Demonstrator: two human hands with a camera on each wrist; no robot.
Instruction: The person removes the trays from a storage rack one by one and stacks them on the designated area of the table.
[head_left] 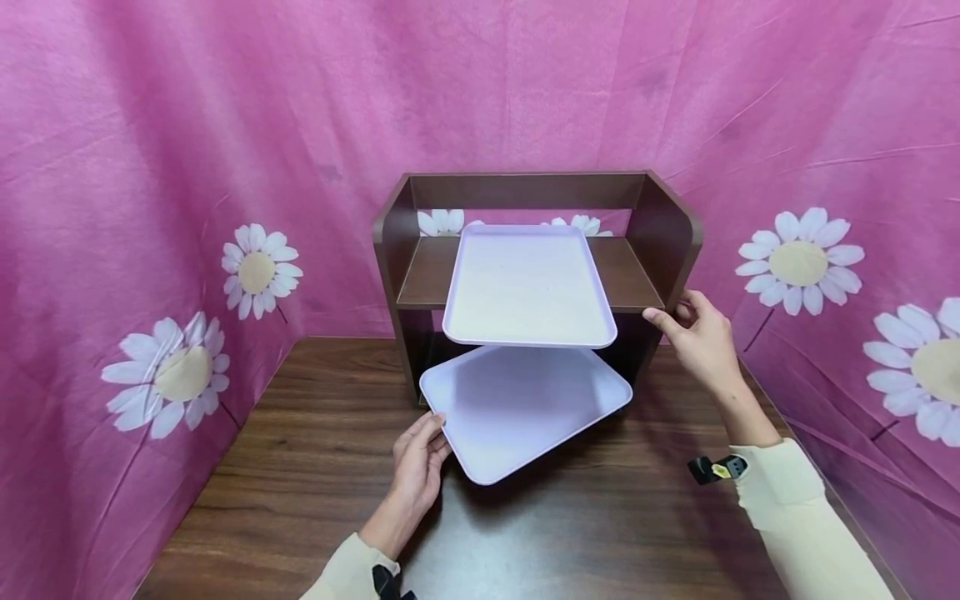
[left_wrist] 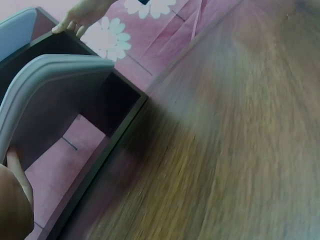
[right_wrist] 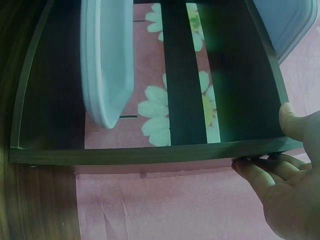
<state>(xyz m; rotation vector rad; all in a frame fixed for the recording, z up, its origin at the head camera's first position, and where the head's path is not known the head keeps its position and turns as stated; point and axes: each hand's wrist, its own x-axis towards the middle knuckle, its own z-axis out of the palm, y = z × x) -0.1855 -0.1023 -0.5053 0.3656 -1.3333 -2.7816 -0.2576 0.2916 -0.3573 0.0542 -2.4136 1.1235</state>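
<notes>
My left hand (head_left: 418, 467) pinches the left edge of a white rectangular tray (head_left: 525, 408), thumb on the rim and fingers underneath. This tray sits askew, its front part sticking out of the lower level of a brown wooden shelf (head_left: 660, 221). In the left wrist view the underside of the tray (left_wrist: 60, 95) shows above the hand (left_wrist: 15, 200). With thumb and fingers, my right hand (head_left: 701, 342) grips the shelf's right side panel near the middle board. A second white tray (head_left: 528, 283) lies on that middle board, overhanging its front and hiding the lower tray's back.
The shelf stands on a dark wooden table (head_left: 315, 467) against a pink curtain (head_left: 300, 100) printed with white daisies. Table surface extends in front of the shelf and to both sides. The curtain also hangs close along the left and right table edges.
</notes>
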